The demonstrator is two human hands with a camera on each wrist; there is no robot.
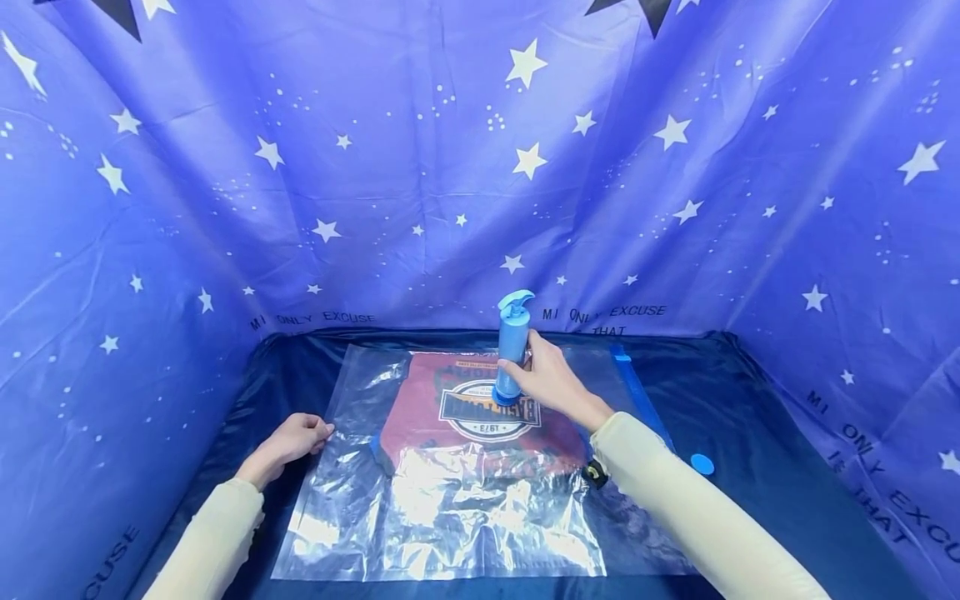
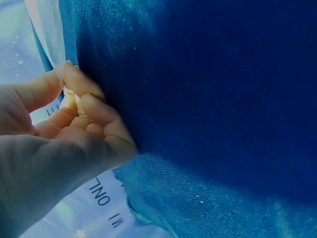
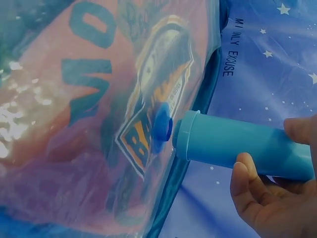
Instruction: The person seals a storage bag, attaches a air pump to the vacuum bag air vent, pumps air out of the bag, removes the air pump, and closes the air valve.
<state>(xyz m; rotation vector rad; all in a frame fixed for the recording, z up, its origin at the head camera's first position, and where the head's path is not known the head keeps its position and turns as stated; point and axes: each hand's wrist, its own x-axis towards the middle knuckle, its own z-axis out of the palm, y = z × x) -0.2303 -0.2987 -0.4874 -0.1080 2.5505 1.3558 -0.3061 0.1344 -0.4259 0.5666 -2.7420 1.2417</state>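
Observation:
A clear plastic vacuum bag [image 1: 352, 508] lies flat with a folded red printed garment [image 1: 420, 396] inside. My right hand [image 1: 553, 379] grips a light blue hand pump [image 1: 514, 342] by its barrel, upright over the bag. In the right wrist view, a thin gap separates the pump's end from the blue valve [image 3: 162, 128] on the bag. At the bag's left edge, my left hand [image 1: 291, 437] pinches the plastic between thumb and index finger. Its other fingers are curled in the left wrist view.
A blue round cap [image 1: 702, 464] lies on the dark blue cloth [image 1: 757, 517] to the right. The bag's blue seal strip [image 1: 645, 400] runs along its right side. Purple star-printed curtains [image 1: 420, 183] enclose the back and sides.

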